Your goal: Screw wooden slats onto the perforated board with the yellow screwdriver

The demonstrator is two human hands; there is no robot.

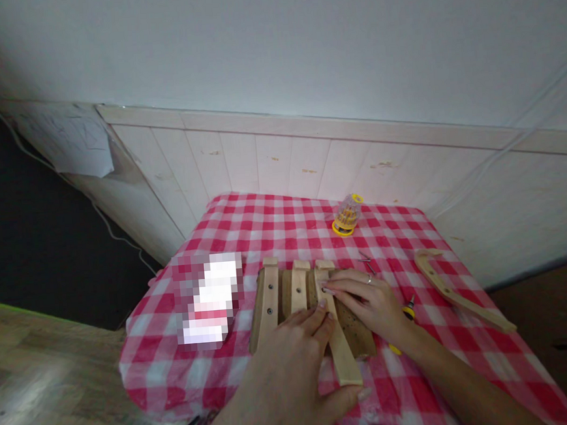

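Note:
A thick brown wooden board (357, 337) lies on the table with three pale wooden slats across it, each with a raised block at its far end. Dark screw heads show in the left slat (270, 279) and the middle slat (298, 296). My left hand (285, 363) is laid over the board, holding the right slat (347, 361) with its fingertips on top and its thumb by the near end. At a dark screw (323, 290) in that slat, the fingers of my right hand (369, 297) are pinched together. The screw is partly covered by them.
A clear-domed bit set with a yellow base (343, 227) stands farther back. Loose screws (366, 262) lie right of the board. A yellow-and-black screwdriver (409, 310) is partly behind my right forearm. Farther right lies a curved wooden piece (447, 291); at left, a pixelated object (212, 303).

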